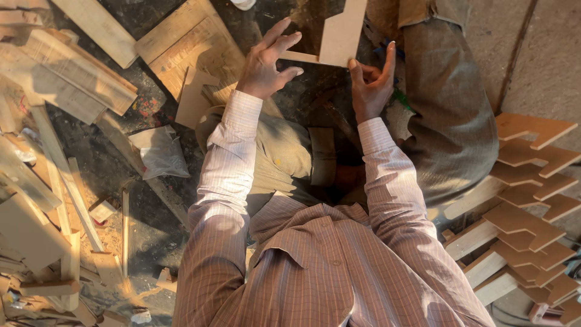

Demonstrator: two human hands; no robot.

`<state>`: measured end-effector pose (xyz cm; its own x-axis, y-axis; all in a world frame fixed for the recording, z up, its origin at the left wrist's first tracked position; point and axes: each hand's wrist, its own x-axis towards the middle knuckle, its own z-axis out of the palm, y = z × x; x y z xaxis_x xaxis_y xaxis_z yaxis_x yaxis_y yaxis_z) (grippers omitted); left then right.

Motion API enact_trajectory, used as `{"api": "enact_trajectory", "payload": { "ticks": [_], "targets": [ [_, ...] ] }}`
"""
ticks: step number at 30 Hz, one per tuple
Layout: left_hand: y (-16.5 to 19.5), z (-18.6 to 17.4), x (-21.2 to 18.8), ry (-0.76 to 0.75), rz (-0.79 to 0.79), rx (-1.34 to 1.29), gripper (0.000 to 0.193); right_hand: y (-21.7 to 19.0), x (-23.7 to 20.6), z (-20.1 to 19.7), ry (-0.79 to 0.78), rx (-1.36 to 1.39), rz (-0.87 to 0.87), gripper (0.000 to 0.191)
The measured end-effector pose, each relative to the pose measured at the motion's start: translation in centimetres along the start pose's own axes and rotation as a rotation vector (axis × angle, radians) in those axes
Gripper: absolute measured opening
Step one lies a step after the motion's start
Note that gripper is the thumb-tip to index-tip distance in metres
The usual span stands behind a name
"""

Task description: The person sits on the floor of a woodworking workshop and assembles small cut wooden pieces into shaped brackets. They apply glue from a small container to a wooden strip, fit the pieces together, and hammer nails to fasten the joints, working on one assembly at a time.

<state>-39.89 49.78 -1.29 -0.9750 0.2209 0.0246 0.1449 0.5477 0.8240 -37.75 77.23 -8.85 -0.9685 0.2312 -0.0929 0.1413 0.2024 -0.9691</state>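
Note:
I sit on the floor with my knees apart and hold a flat, stepped cut-out of pale brown board (340,33) in front of me. My left hand (266,59) rests its fingertips on the board's thin left arm, fingers spread. My right hand (370,82) grips the lower right edge of the same piece between thumb and fingers. The top of the board runs out of view. Both sleeves are striped pink-brown.
A stack of matching stepped board cut-outs (526,206) lies at my right. Another cut-out (196,97) and a plank panel (187,42) lie ahead left. Wood offcuts and strips (54,200) and a crumpled plastic bag (160,151) cover the dusty floor at left.

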Motion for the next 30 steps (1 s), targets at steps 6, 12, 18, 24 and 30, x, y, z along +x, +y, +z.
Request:
{"api": "enact_trajectory", "payload": {
  "ticks": [6,12,18,24,30],
  "targets": [
    [0.5,-5.5,-7.7,0.374,-0.001,0.186,0.052,-0.6,0.0,0.1,-0.019,0.060,0.016,0.093],
    [-4.0,-11.1,-19.6,0.685,-0.592,0.226,0.030,-0.5,-0.2,0.6,-0.051,0.072,-0.036,0.092],
    [-9.8,-11.8,-28.4,0.801,-0.509,0.629,0.039,-1.1,-1.0,1.2,-0.089,0.049,0.008,0.094],
    [-11.8,-10.8,-32.6,0.706,-1.013,0.564,0.020,-1.6,-1.4,1.9,-0.145,0.207,0.048,0.095],
    [-10.4,-10.3,-33.1,0.648,-1.138,0.637,0.028,-1.5,-1.7,2.1,-0.151,0.216,0.083,0.094]
  ]
}}
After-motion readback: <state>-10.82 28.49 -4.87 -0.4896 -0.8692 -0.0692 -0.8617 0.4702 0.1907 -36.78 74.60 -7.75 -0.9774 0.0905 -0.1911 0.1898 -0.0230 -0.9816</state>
